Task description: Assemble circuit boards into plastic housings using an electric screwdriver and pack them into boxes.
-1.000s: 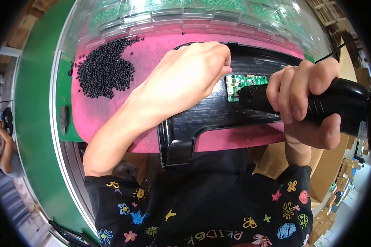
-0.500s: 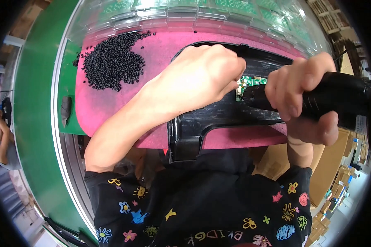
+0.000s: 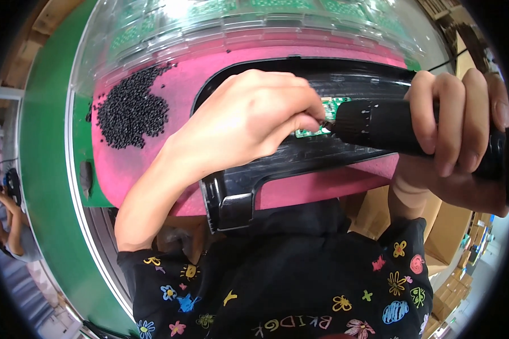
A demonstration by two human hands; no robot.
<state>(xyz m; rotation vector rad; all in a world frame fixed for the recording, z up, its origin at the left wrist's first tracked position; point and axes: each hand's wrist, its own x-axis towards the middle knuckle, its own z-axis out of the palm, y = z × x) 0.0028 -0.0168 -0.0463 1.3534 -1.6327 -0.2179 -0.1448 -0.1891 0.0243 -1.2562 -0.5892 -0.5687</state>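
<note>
**Driver tip meets green board on the black housing**

The landmark is the long black plastic housing (image 3: 300, 158), which lies across a pink foam mat (image 3: 209, 73) on the surface. A small green circuit board (image 3: 329, 107) sits on the housing's upper face, near its middle, partly hidden by fingers.

The left hand (image 3: 254, 121) lies over the housing, left of the board, fingers curled and pinched together at the board's edge, right where the tool's tip comes in; whether they pinch a screw cannot be told. The right hand (image 3: 464, 130) is closed around a black electric screwdriver (image 3: 390, 127), which lies almost level over the right half of the housing, its nose pointing left onto the board.

Left of the housing, on the mat, lies a heap of small black screws (image 3: 130, 113). Beyond the housing's far edge runs a row of clear plastic trays (image 3: 220, 22) holding more green boards. Left of the mat, past the housing, a green conveyor belt (image 3: 42, 141) curves away, and another person (image 3: 8, 226) sits at its far side
</note>
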